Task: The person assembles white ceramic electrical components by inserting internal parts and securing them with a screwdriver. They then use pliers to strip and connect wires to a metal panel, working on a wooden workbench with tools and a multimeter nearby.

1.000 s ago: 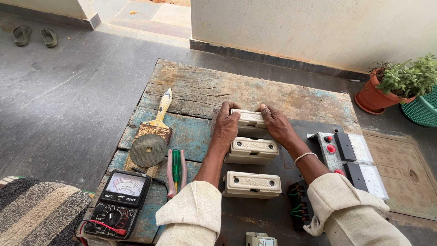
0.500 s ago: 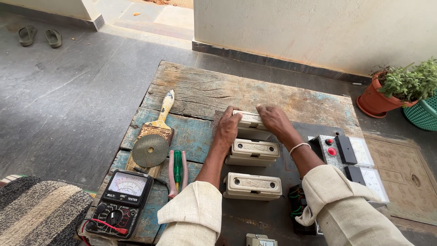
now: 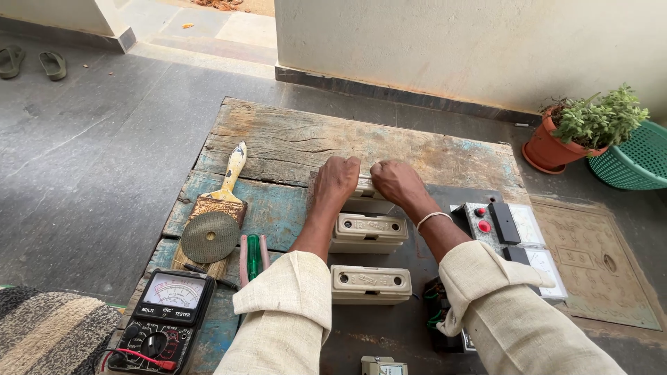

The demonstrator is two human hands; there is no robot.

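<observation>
Both my hands grip the farthest of three cream ceramic fuse blocks (image 3: 366, 195) set in a row on a dark panel (image 3: 417, 326). My left hand (image 3: 336, 182) closes over the block's left end and my right hand (image 3: 395, 182) over its right end, hiding most of it. The middle fuse block (image 3: 369, 232) and the near fuse block (image 3: 371, 284) lie untouched below my wrists. All of this rests on a worn wooden board (image 3: 292, 139) with flaking blue paint.
Left of my arms lie a paintbrush (image 3: 229, 173), a round abrasive disc (image 3: 210, 237), a green-handled tool (image 3: 253, 257) and an analog multimeter (image 3: 159, 319). A switch box with red buttons (image 3: 484, 219) sits at right. A potted plant (image 3: 580, 132) and green basket (image 3: 636, 160) stand beyond.
My hands stay on the far fuse block, and have closed further over its top. The view has shifted slightly.
</observation>
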